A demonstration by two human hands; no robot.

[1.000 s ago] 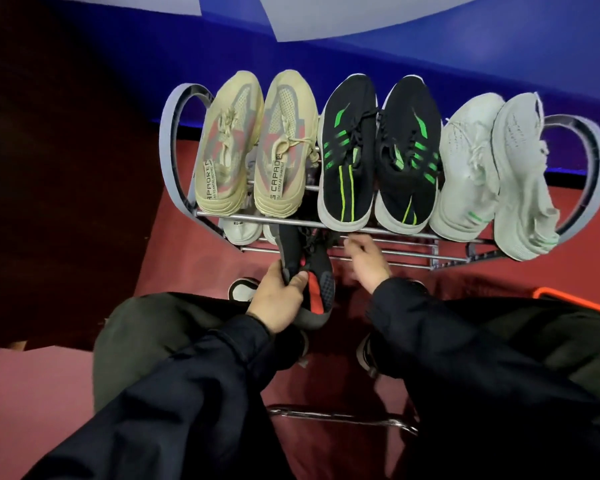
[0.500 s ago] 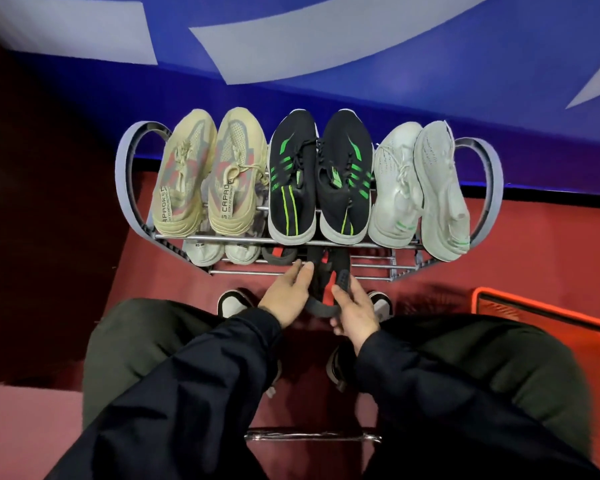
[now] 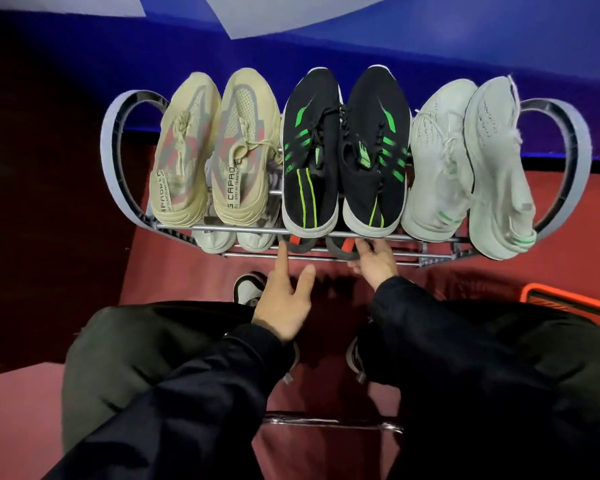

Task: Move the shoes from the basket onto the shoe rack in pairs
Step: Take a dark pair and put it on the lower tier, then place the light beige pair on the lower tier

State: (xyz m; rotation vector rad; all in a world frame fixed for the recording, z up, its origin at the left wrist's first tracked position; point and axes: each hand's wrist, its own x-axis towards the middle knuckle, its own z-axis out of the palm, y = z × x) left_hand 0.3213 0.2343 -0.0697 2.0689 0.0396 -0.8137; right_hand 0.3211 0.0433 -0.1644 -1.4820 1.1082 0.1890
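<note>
Change: half a second ago both hands held the dark shoes with red heel tabs (image 3: 340, 244) in front of the shoe rack (image 3: 118, 157); now this pair lies on the lower shelf, under the black pair, only the heels showing.
Left hand (image 3: 284, 303): has let go; fingers straight and spread, index finger pointing at the left dark heel, holding nothing.
Right hand (image 3: 374, 263): fingers stretched, the tips touch the right dark heel, no grip on it.
Upper shelf: beige sneakers (image 3: 215, 150) at the left end, black sneakers with green stripes (image 3: 343, 150) in the middle, white sneakers (image 3: 468, 161) at the right end.
Lower shelf, left part: a pale pair (image 3: 232, 239) beside the dark pair, mostly hidden by the upper shelf.
Around: orange basket (image 3: 568, 299), only its corner at the right edge; the person's knees and dark sleeves cover the near floor; a metal bar (image 3: 329, 422) lies between the legs.
</note>
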